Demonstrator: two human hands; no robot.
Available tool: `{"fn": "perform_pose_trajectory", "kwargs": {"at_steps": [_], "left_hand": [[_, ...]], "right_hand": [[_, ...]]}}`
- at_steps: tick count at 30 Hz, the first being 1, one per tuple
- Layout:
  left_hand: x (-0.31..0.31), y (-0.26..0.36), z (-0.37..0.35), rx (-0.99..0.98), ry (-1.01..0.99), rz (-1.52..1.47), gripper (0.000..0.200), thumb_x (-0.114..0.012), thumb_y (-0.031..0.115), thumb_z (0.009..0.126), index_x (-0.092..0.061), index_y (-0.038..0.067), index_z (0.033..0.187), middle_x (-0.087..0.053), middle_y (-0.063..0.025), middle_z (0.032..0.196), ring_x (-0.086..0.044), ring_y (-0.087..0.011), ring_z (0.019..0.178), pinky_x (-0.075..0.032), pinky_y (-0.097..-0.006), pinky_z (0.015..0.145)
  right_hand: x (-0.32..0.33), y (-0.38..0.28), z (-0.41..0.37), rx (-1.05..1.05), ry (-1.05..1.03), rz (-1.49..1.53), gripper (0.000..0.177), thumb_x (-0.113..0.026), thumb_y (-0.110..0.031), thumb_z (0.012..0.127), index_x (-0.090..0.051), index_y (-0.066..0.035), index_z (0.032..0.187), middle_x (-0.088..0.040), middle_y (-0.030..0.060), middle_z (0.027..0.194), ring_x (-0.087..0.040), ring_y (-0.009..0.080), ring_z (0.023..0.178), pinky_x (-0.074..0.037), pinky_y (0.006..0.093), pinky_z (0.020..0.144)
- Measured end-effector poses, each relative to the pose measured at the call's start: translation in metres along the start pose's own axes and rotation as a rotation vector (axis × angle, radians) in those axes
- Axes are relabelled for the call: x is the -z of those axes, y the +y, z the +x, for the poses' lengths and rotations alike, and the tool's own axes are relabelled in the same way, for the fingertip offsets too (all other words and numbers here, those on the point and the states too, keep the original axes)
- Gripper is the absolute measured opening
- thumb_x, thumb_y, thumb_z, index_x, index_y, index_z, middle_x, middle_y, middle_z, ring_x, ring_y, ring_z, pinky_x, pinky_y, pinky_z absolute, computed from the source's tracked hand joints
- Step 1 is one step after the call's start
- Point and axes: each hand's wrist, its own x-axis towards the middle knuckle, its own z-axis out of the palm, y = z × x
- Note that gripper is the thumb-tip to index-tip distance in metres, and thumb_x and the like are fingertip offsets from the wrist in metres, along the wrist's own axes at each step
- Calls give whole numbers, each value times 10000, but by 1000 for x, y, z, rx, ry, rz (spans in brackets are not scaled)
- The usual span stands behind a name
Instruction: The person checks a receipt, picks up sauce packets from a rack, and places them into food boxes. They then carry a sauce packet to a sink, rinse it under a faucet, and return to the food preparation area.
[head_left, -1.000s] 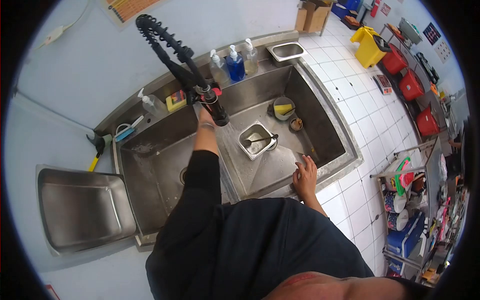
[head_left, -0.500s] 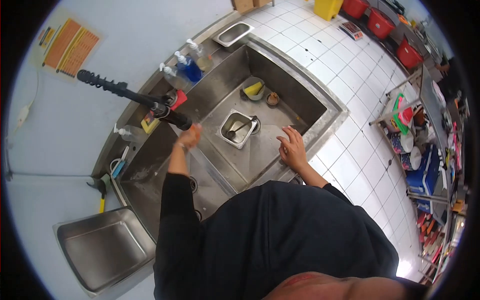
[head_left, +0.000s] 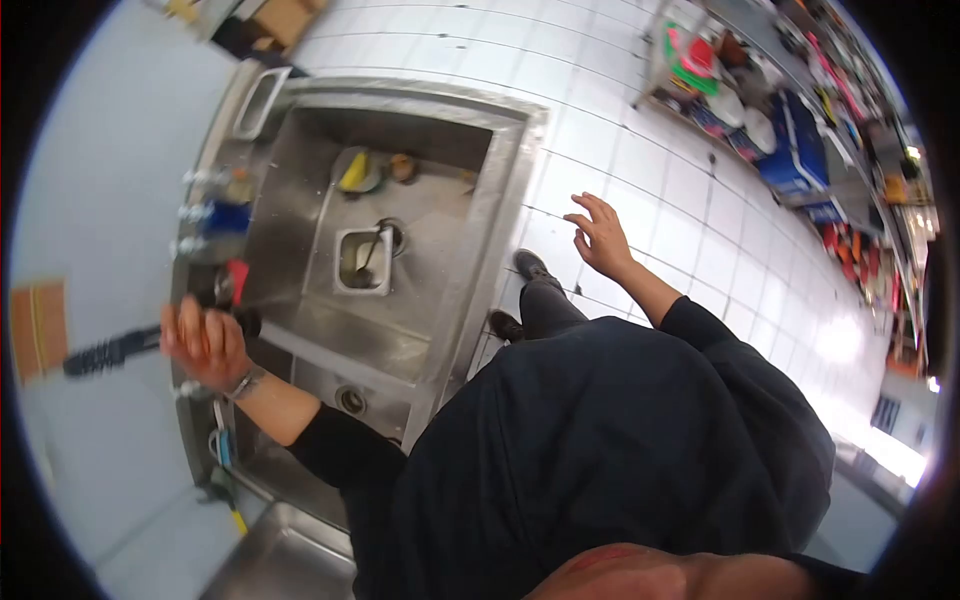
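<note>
My left hand [head_left: 207, 345] is at the black spray faucet [head_left: 115, 350] on the wall side, with its fingers curled round the faucet's middle and blurred. My right hand [head_left: 603, 238] hangs over the tiled floor to the right of the sink, fingers bent and apart, nothing in it. In the steel sink basin [head_left: 320, 210], a small square metal pan [head_left: 352, 275] holds a black-handled utensil. Beyond it are a grey bowl with a yellow sponge [head_left: 354, 172] in it and a small brown item [head_left: 403, 168].
Pump bottles [head_left: 226, 217], one with blue liquid, stand along the sink's wall-side ledge. A second basin with a drain [head_left: 350, 400] is nearer me. A large steel pan [head_left: 290, 560] lies at the lower left. Shelves with a blue box [head_left: 795, 150] stand at the right.
The view has turned, so the sink appears further left. My left hand now covers the faucet's middle instead of lying by its nozzle. My right hand is now over the floor rather than the sink.
</note>
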Motion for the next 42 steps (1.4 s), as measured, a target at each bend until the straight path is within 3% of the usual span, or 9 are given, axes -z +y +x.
{"fn": "perform_pose_trajectory", "kwargs": {"at_steps": [4,7,10,11,16,22,31,35,42], "left_hand": [[186,-115,-89,966,585,1027,159,-496,259,953,-551,137,866,-581,-31,767,-510,-120,585,-390,-270,462],[285,-171,-193,2073,62,1129,201,-481,282,931,-600,134,862,-614,-42,768,-554,-161,657,-446,-339,559],[215,-126,-82,1241,-492,1785,182,-510,288,944,-608,137,915,-577,11,692,-530,-109,616,-430,-276,534],[121,-118,11,1433,285,1193,139,-532,273,961,-589,147,973,-509,41,677,-453,-43,577,-359,-209,487],[20,-63,110,421,756,1040,251,-549,300,954,-570,127,1135,-551,22,800,-474,-53,597,-380,-238,478],[115,-144,-41,1552,1342,1056,318,-599,342,910,-571,185,1185,-591,17,831,-520,-108,601,-433,-288,485],[32,-256,286,627,915,1221,183,-516,290,951,-596,159,1050,-518,47,709,-463,-110,533,-413,-302,452],[69,-463,356,809,778,1222,168,-528,253,931,-575,172,1071,-514,36,721,-463,-115,532,-401,-300,440],[57,-817,404,1408,386,1234,211,-548,188,896,-537,196,1107,-508,17,741,-464,-125,530,-381,-297,418]], "right_hand": [[12,85,-92,-316,13,-122,339,-597,-4,712,-625,-98,1037,-519,139,1292,-438,350,1259,-357,460,1042],[47,150,-185,-528,-131,-318,338,-593,-3,694,-639,-91,1017,-542,153,1256,-465,338,1224,-377,450,1021],[95,192,-278,-802,-222,-438,318,-616,-58,690,-648,-100,1004,-557,144,1213,-491,321,1175,-408,439,980],[108,205,-307,-847,-245,-492,314,-626,-77,693,-648,-105,1005,-559,139,1205,-497,315,1163,-418,436,967],[147,264,-335,-1330,-612,-435,282,-651,-163,771,-633,-105,1046,-561,136,1207,-500,327,1166,-438,459,958],[130,367,-286,-989,-257,109,320,-670,-170,773,-633,-96,1082,-561,170,1201,-494,355,1168,-407,453,999],[200,498,-232,-1248,-376,-34,364,-668,-297,788,-621,-137,1112,-568,170,1159,-495,344,1184,-439,490,958],[194,574,-279,-1272,-986,107,363,-602,-297,814,-636,-178,1155,-588,142,1217,-527,334,1166,-447,497,940],[294,598,-308,-1337,-419,43,350,-607,-338,817,-630,-196,1135,-595,114,1172,-549,319,1125,-455,495,909]]}}
